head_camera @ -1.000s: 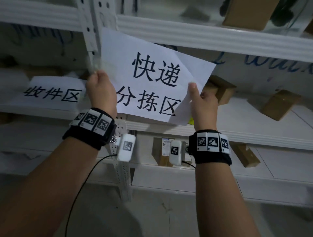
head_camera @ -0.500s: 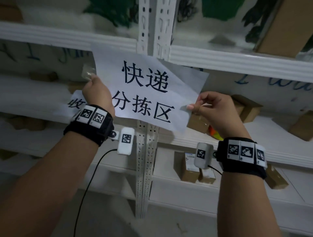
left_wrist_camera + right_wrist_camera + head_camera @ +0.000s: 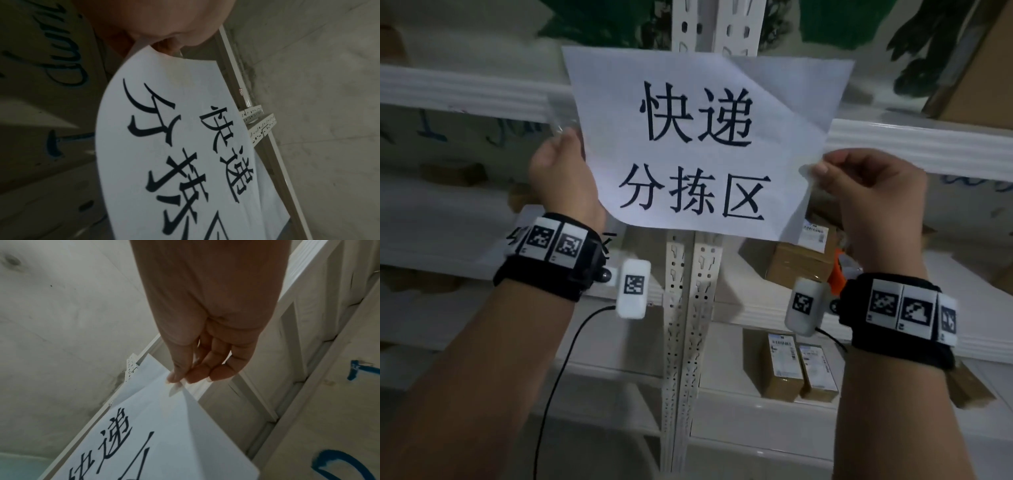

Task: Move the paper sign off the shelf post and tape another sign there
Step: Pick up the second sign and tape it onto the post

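A white paper sign point(image 3: 698, 144) with large black characters hangs in front of the white perforated shelf post point(image 3: 690, 308), covering it at the height of the upper shelf beam. My left hand point(image 3: 575, 144) pinches the sign's left edge point(image 3: 174, 162), with a scrap of clear tape point(image 3: 560, 125) at its fingertips. At the right edge point(image 3: 164, 426), my right hand point(image 3: 822, 168) pinches the paper between thumb and fingers, with a clear tape strip point(image 3: 174, 388) under the thumb. A crease runs across the sign's upper right corner.
Another sign point(image 3: 608, 240) with black characters shows only a sliver behind my left wrist. Cardboard boxes point(image 3: 798, 263) and labelled parcels point(image 3: 801, 366) sit on the shelves right of the post. A white shelf beam point(image 3: 465, 92) runs across behind the sign. A large box point(image 3: 976, 61) stands top right.
The sign has moved from left of the post to squarely in front of it. My right hand changed from flat fingers behind the paper to a pinch on its right edge.
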The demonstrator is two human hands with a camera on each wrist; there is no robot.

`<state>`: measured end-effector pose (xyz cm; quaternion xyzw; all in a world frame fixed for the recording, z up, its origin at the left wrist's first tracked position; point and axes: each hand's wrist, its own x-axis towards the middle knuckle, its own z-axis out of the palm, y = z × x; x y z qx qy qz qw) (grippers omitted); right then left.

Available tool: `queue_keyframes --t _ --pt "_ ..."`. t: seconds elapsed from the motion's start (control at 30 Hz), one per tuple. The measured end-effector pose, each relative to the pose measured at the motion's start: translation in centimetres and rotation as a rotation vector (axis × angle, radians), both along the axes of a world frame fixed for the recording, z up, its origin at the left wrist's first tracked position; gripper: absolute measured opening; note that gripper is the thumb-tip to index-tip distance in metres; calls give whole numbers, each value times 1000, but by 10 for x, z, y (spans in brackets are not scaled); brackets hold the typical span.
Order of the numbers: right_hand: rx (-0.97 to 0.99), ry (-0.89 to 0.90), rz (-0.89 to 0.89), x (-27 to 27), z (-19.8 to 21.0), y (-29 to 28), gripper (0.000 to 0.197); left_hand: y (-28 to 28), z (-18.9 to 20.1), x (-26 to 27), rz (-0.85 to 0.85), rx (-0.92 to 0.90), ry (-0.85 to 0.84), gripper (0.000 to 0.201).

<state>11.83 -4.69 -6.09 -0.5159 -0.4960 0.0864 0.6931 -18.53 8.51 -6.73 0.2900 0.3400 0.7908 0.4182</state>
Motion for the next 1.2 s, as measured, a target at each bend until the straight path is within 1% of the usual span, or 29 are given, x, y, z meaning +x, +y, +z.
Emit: queue_keyframes --t 0.13,0.23,0.33,0.4,0.5,0.6,0.67,0.8,0.9,1.0,1.03,1.1,1.2 --pt "41 -42 -35 2 6 20 16 22 2 -1 14 39 71 20" --pt "33 -76 -71 2 5 29 14 35 -1 -4 45 54 104 17" --pt "46 -69 -117 1 5 32 14 40 0 -3 78 54 150 20" --pt "53 -61 -151 -2 7 32 14 41 1 -2 60 60 138 18" --pt "62 -53 -201 -5 11 33 15 45 7 -2 52 82 108 20" --pt "52 -56 -235 -6 15 33 15 50 13 -3 54 89 110 14" --pt "62 -48 -249 -8 15 34 16 54 14 -3 54 95 98 14" --pt "72 -33 -269 -11 14 35 17 56 11 -4 78 115 156 9" --pt "67 -35 -268 -11 13 36 19 55 9 -5 90 129 199 17" --pt "60 -38 -273 -11 13 36 23 58 8 -9 93 136 229 14" --pt "62 -38 -279 -10 13 36 24 59 7 -10 92 138 242 17" --pt "74 -39 -294 -11 13 37 25 61 7 -15 83 128 267 24" --pt "89 -50 -310 -13 13 36 25 64 7 -19 47 82 275 26"
